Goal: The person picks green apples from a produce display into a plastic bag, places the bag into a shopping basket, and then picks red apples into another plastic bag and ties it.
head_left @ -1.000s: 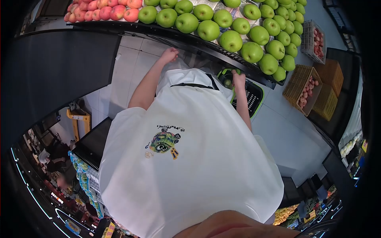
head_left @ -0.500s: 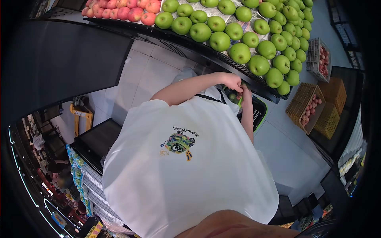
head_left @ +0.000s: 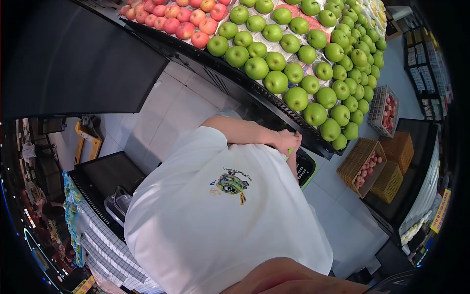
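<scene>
My left hand [head_left: 285, 142] is in front of my body, its fingers curled inward against my right hand [head_left: 297, 140]. The right hand is mostly covered by the left, and its visible fingers look closed. A small dark greenish bit shows at the fingertips, too small to name. Just below the hands is a black shopping basket [head_left: 306, 167] with a bright green rim, partly hidden by my right forearm and white shirt. A green strip, perhaps its handle, shows by my wrists. Beyond the hands, green apples [head_left: 295, 99] lie in rows on the display stand.
Red apples [head_left: 185, 30] fill the stand's left part. Its black front edge [head_left: 254, 84] runs close past my hands. On the right are a wicker basket [head_left: 353, 161] of reddish fruit, a yellow crate [head_left: 387, 182] and a grey crate [head_left: 377, 111]. A yellow frame [head_left: 88, 142] stands left.
My hands have come closer together, the left now covering more of the right. Less of the basket shows. The view has shifted, so the apple stand sits lower in the picture.
</scene>
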Available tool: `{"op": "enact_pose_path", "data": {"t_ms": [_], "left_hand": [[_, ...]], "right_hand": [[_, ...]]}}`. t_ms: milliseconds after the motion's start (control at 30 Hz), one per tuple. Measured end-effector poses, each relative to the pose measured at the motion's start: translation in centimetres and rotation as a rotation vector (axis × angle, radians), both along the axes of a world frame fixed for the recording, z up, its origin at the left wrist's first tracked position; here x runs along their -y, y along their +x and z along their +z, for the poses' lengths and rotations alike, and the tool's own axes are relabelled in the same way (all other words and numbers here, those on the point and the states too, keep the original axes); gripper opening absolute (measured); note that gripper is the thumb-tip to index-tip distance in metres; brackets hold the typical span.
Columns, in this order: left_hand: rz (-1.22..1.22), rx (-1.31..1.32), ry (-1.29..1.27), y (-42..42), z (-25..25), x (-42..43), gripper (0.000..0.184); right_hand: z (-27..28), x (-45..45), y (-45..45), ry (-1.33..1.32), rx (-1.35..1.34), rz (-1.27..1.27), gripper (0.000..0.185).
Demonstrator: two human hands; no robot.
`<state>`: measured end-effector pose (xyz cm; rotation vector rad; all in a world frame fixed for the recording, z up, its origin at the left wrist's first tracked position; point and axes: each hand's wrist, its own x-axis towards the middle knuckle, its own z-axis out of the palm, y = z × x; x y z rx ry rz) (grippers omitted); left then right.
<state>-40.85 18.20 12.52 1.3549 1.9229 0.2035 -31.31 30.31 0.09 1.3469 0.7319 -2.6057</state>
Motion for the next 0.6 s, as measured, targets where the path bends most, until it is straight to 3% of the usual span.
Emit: {"op": "enact_pose_path", "data": {"t_ms": [67,200,533,600], "left_hand": [[-0.26,-0.279,0.592,-0.7,-0.2,0.1,0.045],[-0.463,-0.246,0.574,-0.4,-4.3,0.1,0.037],[-0.351,-0.147,0.541,-1.2,-3.4,3.3,0.037],[-0.547,-0.315,0.471,-1.7,-3.2,3.8,0.034]], "right_hand": [[0.2,0.2,0.2,0.004,0.025,0.013,0.025],[0.6,0.7,0.6,0.02,0.07,0.033,0.025],[1.0,2.4,1.4,0.052,0.164,0.062,0.025],[1.1,3.4,1.6,0.066,0.18,0.058,0.025]]}}
